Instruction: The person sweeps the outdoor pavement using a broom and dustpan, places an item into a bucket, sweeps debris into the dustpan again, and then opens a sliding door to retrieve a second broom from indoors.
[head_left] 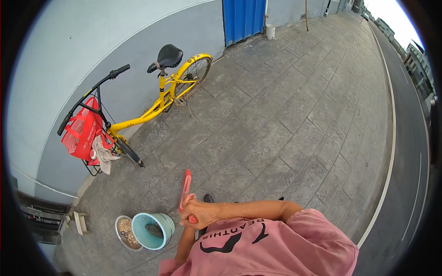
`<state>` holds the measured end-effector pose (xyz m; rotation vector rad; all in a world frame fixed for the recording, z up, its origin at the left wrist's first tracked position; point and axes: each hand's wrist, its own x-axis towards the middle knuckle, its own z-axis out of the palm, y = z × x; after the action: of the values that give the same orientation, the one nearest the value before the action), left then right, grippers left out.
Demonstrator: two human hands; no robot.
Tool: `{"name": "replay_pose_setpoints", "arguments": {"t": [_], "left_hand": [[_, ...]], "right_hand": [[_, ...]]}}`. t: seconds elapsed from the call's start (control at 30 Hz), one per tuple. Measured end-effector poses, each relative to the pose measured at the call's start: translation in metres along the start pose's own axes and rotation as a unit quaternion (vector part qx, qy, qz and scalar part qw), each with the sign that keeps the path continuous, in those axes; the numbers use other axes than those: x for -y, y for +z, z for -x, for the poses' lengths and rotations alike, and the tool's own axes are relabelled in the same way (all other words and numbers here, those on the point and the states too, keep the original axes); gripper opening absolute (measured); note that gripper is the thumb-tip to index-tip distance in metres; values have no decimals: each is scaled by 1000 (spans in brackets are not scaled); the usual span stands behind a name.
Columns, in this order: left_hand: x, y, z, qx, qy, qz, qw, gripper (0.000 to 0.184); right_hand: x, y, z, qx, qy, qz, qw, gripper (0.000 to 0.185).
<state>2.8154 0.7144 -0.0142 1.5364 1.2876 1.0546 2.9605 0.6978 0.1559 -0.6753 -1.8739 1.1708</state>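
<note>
Standing along the pavement's [276, 133] left edge is a yellow bicycle [138, 120]. Near you, a bucket [167, 227] partly hides a bowl [117, 229]. Beside the bucket, your right hand [205, 215] clasps a red tool [185, 185]; your left hand's [188, 224] grip cannot be told.

yellow bicycle [139, 120] beside a pale wall [120, 51]

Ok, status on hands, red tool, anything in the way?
Right hand gripping red tool. Left hand mostly hidden, grip unclear. Tool's long end exposed, nothing visibly touching it. Bucket to the left.
</note>
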Motion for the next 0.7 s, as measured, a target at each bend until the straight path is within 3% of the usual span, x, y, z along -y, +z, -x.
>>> {"name": "replay_pose_setpoints", "arguments": {"t": [0.13,0.27,0.37,0.43,0.57,0.6,0.63,0.7], "left_hand": [[-40,30,5,44,-24,-5,999,12],[-74,51,-30,80,-17,-3,997,13],[-71,49,-57,92,62,-42,993,15],[-58,43,-79,98,138,-79,982,19],[13,32,-104,193,186,-110,957,22],[20,38,-98,195,230,-48,952,19],[-7,49,-77,109,284,-75,950,15],[18,48,-62,204,134,-103,964,15]], "right_hand": [[22,-35,18,-20,25,-30,999,34],[58,-71,33,-108,16,-43,993,33],[62,-69,36,-144,-4,-38,989,31],[21,-43,28,-179,-58,-17,982,30],[-48,-19,23,-180,-30,40,982,26],[-58,-16,22,-174,-5,39,984,26],[-60,-2,32,-165,27,36,985,25],[-32,13,58,-159,73,23,984,24]]}}
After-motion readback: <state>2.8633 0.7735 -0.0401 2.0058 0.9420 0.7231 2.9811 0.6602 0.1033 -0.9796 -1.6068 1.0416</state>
